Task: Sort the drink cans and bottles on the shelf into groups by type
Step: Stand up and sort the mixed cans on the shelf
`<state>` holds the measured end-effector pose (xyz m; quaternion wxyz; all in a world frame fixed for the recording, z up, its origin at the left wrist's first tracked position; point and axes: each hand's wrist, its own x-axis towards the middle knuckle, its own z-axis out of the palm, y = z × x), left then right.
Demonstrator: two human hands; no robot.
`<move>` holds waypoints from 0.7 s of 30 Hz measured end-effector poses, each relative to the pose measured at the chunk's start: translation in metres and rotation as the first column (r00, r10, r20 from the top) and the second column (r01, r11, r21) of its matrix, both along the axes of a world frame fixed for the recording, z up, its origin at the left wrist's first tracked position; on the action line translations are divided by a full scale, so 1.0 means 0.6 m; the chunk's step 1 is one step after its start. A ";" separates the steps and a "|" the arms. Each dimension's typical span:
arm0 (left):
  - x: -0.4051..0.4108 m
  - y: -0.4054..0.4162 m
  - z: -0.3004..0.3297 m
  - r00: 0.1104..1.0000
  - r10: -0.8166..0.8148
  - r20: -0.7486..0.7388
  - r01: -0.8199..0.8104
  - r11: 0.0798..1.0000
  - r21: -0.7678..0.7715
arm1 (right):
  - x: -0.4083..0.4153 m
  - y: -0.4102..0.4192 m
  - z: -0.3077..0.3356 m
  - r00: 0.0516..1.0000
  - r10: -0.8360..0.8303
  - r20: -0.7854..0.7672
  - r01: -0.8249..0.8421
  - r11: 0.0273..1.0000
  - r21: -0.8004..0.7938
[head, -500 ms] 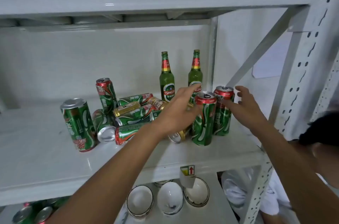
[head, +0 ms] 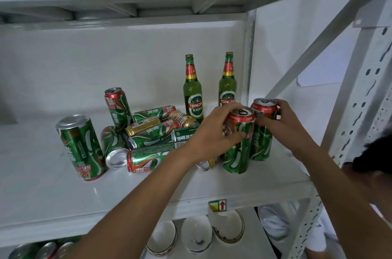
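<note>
— What's happening on the white shelf (head: pixel 53 190)?

— A person grips two upright green-and-red cans at its right end. The left hand (head: pixel 214 133) wraps the front can (head: pixel 238 148), fingers (head: pixel 234 134) clamped round its upper half. The right hand (head: pixel 284 125) closes on the top of the rear can (head: pixel 263 131), just behind and touching the first.

— And the rest of the drinks?

— Two green Tsingtao bottles (head: pixel 193 93) stand upright at the back, near the rear post. Left of the hands, a heap of cans (head: pixel 148 133) lies on its side, green ones jumbled with gold ones (head: pixel 144 126). One green can (head: pixel 115 103) stands upright behind the heap; another (head: pixel 79 148) stands upside down, well apart at the left.

— Anything below?

— White bowls (head: pixel 196 235) sit on the lower shelf, with more can tops (head: pixel 40 250) showing at bottom left. A dark-haired head (head: pixel 375 152) edges in at right.
</note>
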<state>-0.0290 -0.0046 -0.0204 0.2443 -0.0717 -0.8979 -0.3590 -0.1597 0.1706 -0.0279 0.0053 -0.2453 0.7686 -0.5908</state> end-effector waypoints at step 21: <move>0.083 -0.157 -0.052 0.845 0.515 0.143 -0.176 0.521 -0.835 | 0.152 -0.141 0.047 0.571 -0.047 -0.819 0.046 0.999 -0.026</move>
